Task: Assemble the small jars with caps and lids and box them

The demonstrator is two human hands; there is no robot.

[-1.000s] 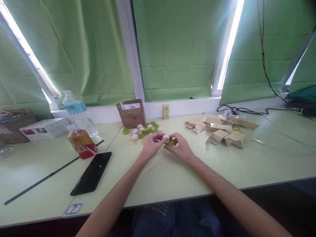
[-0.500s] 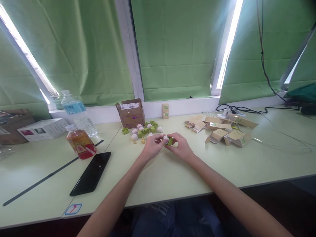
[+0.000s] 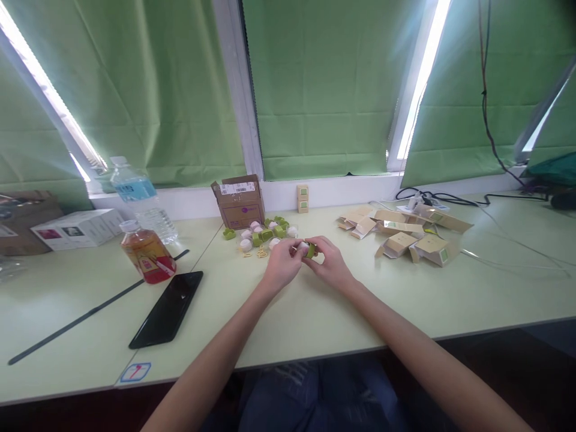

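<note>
Over the table, my two hands meet around a small two-part object. The fingertips of my left hand pinch its white rounded piece. On the other side, my right hand grips the green ring-like piece between thumb and fingers. The two pieces touch; fingers hide how far one sits inside the other. Just beyond my left hand lies a cluster of similar green pieces and white or pinkish rounded pieces. Small yellowish bits are in front of that cluster.
An open cardboard box stands behind the cluster. Opened small cartons are heaped at right. To the left are a black phone, a drink bottle, a water bottle and a dark strip. Cables run along the back.
The camera view has shifted slightly. My left hand has turned a little and its fingers wrap closer about the white piece. Both hands keep hold of the same two pieces.
</note>
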